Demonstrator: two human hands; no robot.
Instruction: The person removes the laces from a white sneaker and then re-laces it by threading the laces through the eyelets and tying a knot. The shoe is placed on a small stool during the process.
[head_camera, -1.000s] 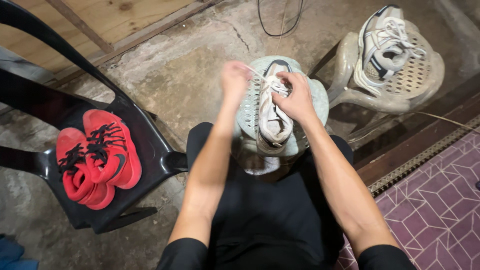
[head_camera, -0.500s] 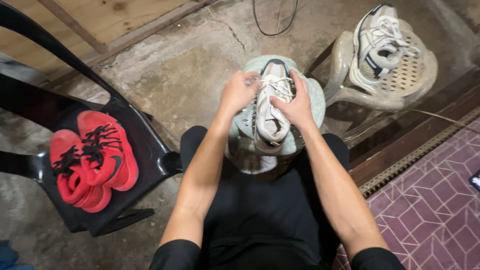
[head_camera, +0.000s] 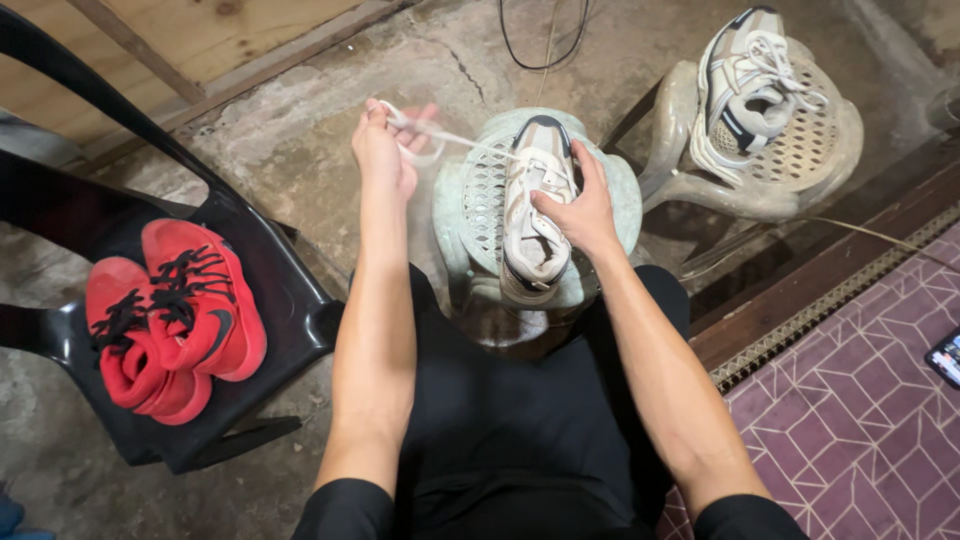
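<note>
- The white shoe stood on the pale green stool, just beyond the person's knees, with the toe pointing to 12 o'clock.
- The right hand was closed around the right side of the shoe and pressed it down on the seat of the stool.
- The left hand was out at 10 o'clock from the shoe, with the fingers closed on the white lace. The lace ran tight from this hand to the upper holes of the shoe.
- The end of the lace was a little blurred, so I could not tell if it made a loop around the fingers or only passed between them.
- To do this pull well, I think the right hand should keep the shoe firm, and the left hand should draw the lace in a straight line from the hole, so it does not twist or catch.
- At 9 o'clock, well apart, a pair of red shoes lay on a black chair.
- At 2 o'clock, another white shoe rested on a second stool.
</note>
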